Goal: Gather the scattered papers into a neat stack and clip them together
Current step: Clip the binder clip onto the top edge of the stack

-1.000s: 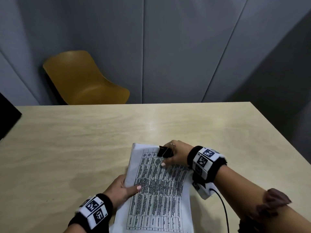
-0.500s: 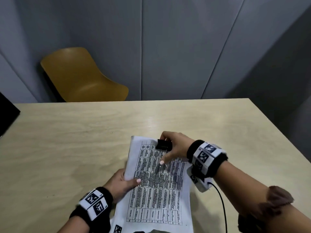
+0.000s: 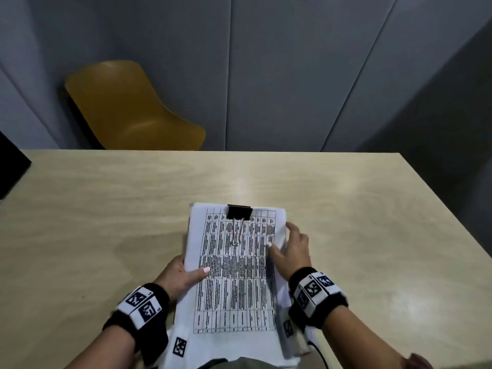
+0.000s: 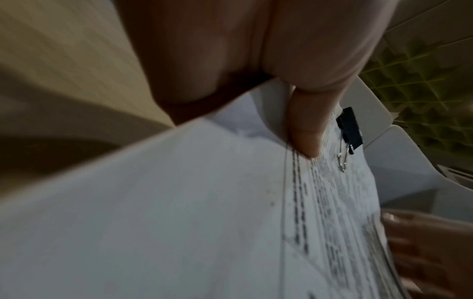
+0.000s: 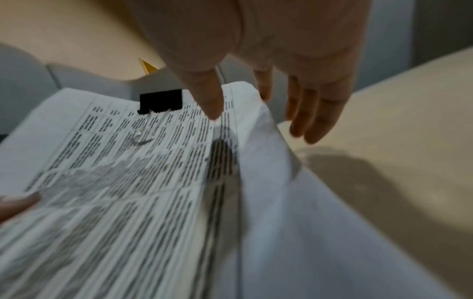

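Note:
A stack of printed papers [image 3: 234,288] lies lengthwise in front of me on the table, its near end over the table's front edge. A black binder clip [image 3: 239,212] grips the middle of its far edge, with a wire handle folded flat on the page. My left hand [image 3: 194,271] pinches the stack's left edge, thumb [image 4: 304,137] on top and fingers hidden beneath. My right hand [image 3: 287,243] is at the right edge, where the thumb tip [image 5: 213,113] touches the page. Its fingers [image 5: 314,113] stretch straight past the lifted edge. The clip [image 5: 161,101] shows clearly in the right wrist view.
The pale wooden table [image 3: 346,222] spreads wide around the stack. A yellow chair [image 3: 127,107] stands behind its far edge against grey padded walls. A dark object [image 3: 10,166] sits at the left edge. A black cable [image 3: 319,352] hangs by my right wrist.
My right hand has let go of the binder clip and drawn back to the stack's right edge. The clip now sits on the far edge, and the stack has turned straighter.

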The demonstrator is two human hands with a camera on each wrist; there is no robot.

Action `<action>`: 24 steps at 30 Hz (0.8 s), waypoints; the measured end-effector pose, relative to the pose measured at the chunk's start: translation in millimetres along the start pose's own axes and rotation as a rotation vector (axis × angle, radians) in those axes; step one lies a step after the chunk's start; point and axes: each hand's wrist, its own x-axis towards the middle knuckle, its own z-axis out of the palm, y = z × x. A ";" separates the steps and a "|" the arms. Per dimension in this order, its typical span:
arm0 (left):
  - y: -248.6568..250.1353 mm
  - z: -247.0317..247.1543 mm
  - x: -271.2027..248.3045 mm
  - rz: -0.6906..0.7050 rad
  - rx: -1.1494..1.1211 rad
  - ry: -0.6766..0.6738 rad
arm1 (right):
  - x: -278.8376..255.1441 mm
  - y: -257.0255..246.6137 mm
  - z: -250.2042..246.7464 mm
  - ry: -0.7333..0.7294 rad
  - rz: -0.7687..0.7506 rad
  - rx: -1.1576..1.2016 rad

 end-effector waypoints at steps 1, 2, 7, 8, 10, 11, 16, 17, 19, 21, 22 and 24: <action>1.6 0.1 2.5 -0.007 0.009 0.004 | -0.4 4.9 6.4 -0.074 0.056 0.029; 2.2 -0.5 6.2 -0.018 0.029 0.014 | 0.2 8.7 10.0 -0.101 0.099 0.052; 11.3 -2.3 37.7 0.004 0.281 0.201 | 10.0 4.7 12.0 -0.103 0.136 0.120; 17.7 -0.9 42.9 0.005 0.316 0.264 | 11.8 0.8 11.4 -0.116 0.114 0.122; 32.7 1.4 48.8 0.004 0.322 0.339 | 14.4 -6.2 8.6 -0.125 0.076 0.103; 39.3 1.6 49.8 0.009 0.332 0.366 | 14.3 -7.4 6.3 -0.118 0.070 0.084; 30.4 -13.9 41.3 -0.007 0.336 0.320 | -4.6 7.7 0.6 -0.182 0.067 -0.006; 21.8 -15.9 38.6 -0.015 0.297 0.280 | -9.9 9.0 2.2 -0.196 0.050 -0.007; 11.7 -17.5 36.5 -0.010 0.238 0.243 | -14.5 8.2 7.2 -0.207 0.022 -0.021; 13.2 -15.6 35.8 0.009 0.153 0.238 | -11.6 5.1 10.8 -0.207 0.015 -0.038; 17.1 -14.3 34.5 0.022 0.114 0.246 | -8.1 4.5 12.4 -0.213 0.017 -0.041; 27.2 -11.4 30.0 0.044 0.068 0.228 | -3.8 4.0 10.5 -0.225 0.021 -0.044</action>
